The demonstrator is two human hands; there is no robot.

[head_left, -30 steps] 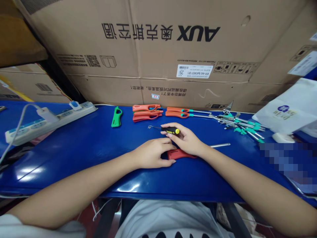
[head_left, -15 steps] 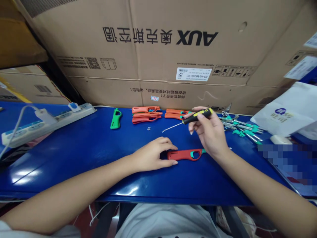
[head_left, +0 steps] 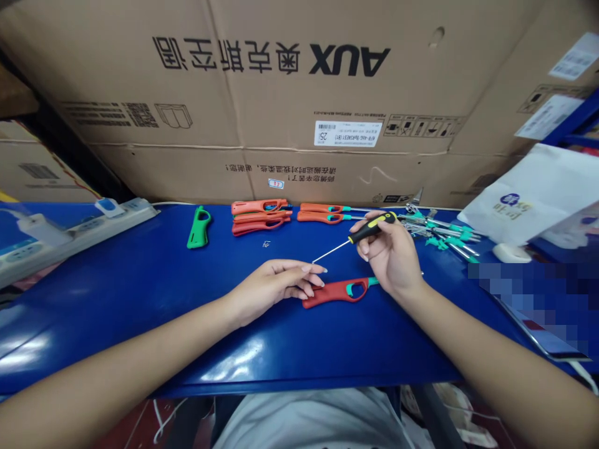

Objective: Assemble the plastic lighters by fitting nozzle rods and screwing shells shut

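Observation:
My right hand (head_left: 395,252) is closed around the black-and-yellow handle of a screwdriver (head_left: 369,229), its thin shaft slanting down to the left. The shaft's tip meets the fingers of my left hand (head_left: 276,280). Thumb and fingers there are drawn together at the tip; whatever lies between them is too small to make out. Just below lies a red lighter (head_left: 334,293) with a green trigger, flat on the blue table (head_left: 262,349). Its front end runs behind my right wrist. A few tiny screws (head_left: 266,244) rest farther back.
Behind stand a green lighter shell (head_left: 199,227), stacked red and orange shells (head_left: 259,218) and orange lighters (head_left: 322,213). Metal rods with green parts (head_left: 444,232) lie at right, by a white bag (head_left: 515,199). A power strip (head_left: 93,227) is left; a large carton (head_left: 262,112) walls the back.
My left hand has risen off the red lighter's end and come to the screwdriver tip, its fingers drawing together. The screwdriver stays in my right hand. The view has shifted slightly right.

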